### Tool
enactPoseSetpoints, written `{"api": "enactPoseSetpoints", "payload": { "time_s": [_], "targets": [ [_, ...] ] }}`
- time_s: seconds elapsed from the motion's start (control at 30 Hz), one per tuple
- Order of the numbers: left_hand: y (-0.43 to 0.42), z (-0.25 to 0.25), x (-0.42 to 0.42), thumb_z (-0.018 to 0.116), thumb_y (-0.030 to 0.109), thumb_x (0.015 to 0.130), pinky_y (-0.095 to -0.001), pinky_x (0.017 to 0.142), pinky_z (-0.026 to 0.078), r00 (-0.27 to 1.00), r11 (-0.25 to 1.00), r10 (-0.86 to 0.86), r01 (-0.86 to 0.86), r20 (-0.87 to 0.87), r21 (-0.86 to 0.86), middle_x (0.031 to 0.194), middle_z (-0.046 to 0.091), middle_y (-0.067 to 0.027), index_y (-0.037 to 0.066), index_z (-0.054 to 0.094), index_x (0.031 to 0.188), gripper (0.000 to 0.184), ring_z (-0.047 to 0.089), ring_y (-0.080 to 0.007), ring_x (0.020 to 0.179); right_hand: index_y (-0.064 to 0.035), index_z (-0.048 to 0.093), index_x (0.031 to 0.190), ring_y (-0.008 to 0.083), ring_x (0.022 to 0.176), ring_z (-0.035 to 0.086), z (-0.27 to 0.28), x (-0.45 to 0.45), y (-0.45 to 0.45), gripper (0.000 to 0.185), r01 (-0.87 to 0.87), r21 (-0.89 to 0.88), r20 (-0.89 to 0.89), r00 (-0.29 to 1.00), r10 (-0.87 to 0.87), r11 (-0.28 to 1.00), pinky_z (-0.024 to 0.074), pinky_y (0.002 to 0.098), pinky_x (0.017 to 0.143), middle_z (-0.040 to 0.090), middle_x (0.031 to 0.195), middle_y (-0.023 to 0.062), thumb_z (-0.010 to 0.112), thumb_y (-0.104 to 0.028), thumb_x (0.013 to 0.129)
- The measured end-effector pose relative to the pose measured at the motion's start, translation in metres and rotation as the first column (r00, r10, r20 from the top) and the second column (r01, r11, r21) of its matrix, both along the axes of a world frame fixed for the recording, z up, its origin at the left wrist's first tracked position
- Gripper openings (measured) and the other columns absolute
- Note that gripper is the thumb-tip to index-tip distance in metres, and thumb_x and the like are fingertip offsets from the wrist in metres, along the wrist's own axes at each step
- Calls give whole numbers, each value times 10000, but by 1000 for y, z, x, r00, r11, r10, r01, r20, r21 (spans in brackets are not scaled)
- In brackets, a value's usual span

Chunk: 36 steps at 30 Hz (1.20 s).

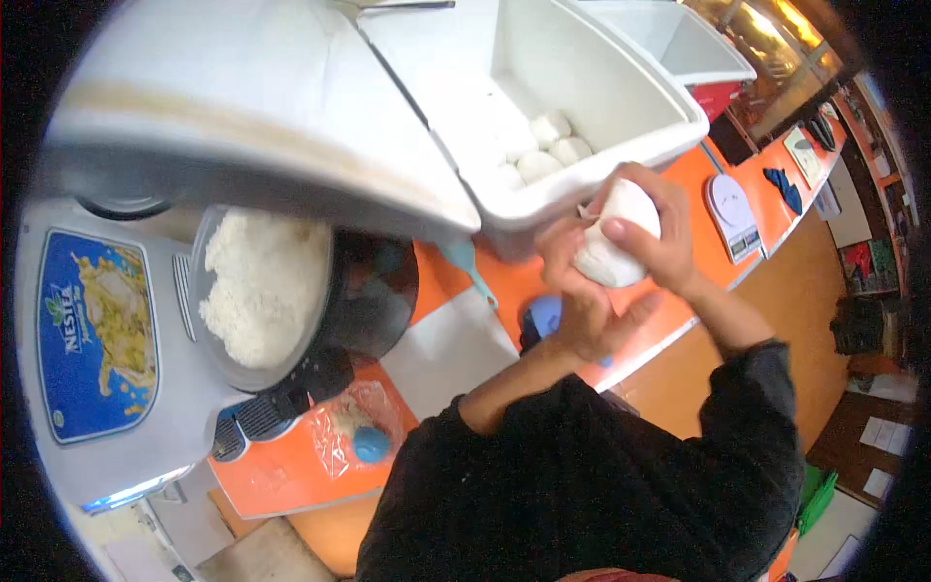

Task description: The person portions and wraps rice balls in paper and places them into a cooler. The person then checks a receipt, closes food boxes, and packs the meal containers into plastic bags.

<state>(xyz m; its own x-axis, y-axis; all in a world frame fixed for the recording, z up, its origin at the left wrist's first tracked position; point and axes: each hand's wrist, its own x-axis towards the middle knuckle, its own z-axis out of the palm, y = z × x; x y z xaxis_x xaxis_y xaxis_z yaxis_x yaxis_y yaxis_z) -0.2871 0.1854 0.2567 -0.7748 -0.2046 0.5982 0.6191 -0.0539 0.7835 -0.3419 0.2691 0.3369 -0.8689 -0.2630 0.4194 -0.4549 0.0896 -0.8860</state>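
A rounded white bundle (621, 236) is held between both hands, above the orange table's edge. My right hand (664, 228) wraps round its top and right side, thumb across the front. My left hand (582, 306) presses on its lower left side, fingers partly behind it. Beyond them, a white cooler box (669, 141) stands open with several round white bundles (539, 167) in its near corner. At the left, a round pot holds white rice (262, 286).
A white lid (242, 97) leans over the pot. On the orange table (291, 490) are a pale board (451, 354), a teal spatula (470, 267), a blue object (370, 444) on plastic, and a digital scale (733, 215). Another cooler (669, 48) stands behind.
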Motion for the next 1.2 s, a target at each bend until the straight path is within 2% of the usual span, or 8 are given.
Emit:
{"api": "enactPoseSetpoints", "payload": {
  "time_s": [0.17,0.3,0.37,0.6,0.7,0.83,1.0,1.2],
  "targets": [
    [-2,-84,27,719,279,621,-461,854,282,975,818,223,-180,14,-546,1156,252,-279,25,192,1180,810,309,-377,1059,-5,610,753,167,616,553,25,-161,-39,432,-169,393,180,978,105,904,422,292,570,585,682,113,582,-425,658],
    [-25,-47,6,748,229,578,-432,838,325,869,696,118,-418,-481,-584,1091,348,-254,-3,314,1127,738,373,-362,1015,16,540,987,301,890,537,-67,-291,-105,636,-68,784,84,996,2,616,414,366,764,557,963,188,492,-527,661],
    [-43,-102,32,747,198,579,-401,850,334,972,759,144,13,187,-651,1097,361,-210,0,299,1159,759,398,-335,1003,30,468,1075,329,983,494,-135,-328,-129,691,-108,822,146,989,-23,559,395,379,823,507,1063,219,473,-528,668],
    [-72,-122,88,720,147,612,-393,843,355,615,804,471,-5,632,-594,1131,352,-164,18,256,1187,750,425,-284,998,14,388,1130,354,988,484,-276,-362,-188,593,-285,825,306,951,37,488,370,443,851,501,1050,218,418,-437,745],
    [-67,-136,92,722,162,627,-363,800,396,564,945,322,-238,761,-224,1115,350,-112,48,289,1165,700,459,-228,952,3,344,1194,354,1050,439,-277,-352,-193,564,-273,879,272,960,58,392,338,489,873,444,1138,209,342,-397,797],
    [-73,-134,87,682,134,662,-350,778,401,599,920,384,-188,702,-344,1107,355,-133,22,330,1132,598,451,-241,962,4,396,1173,379,1076,408,-262,-356,-207,555,-337,819,397,917,-32,465,320,492,888,405,1168,222,251,-415,839],
    [-113,-137,107,647,153,665,-398,779,364,579,751,548,-23,603,-660,1056,435,-107,74,447,1041,433,445,-306,957,-3,572,855,348,836,535,-144,-368,-181,400,-95,985,-4,825,566,146,409,412,744,574,893,188,504,-377,732],
    [-188,-148,206,658,287,640,-524,894,243,23,140,989,161,146,-977,1192,368,-161,140,391,1150,594,272,-373,1151,-3,519,609,116,590,528,97,-93,-46,318,-362,583,58,911,407,727,390,214,539,533,566,73,457,-228,824]
  ]
}}
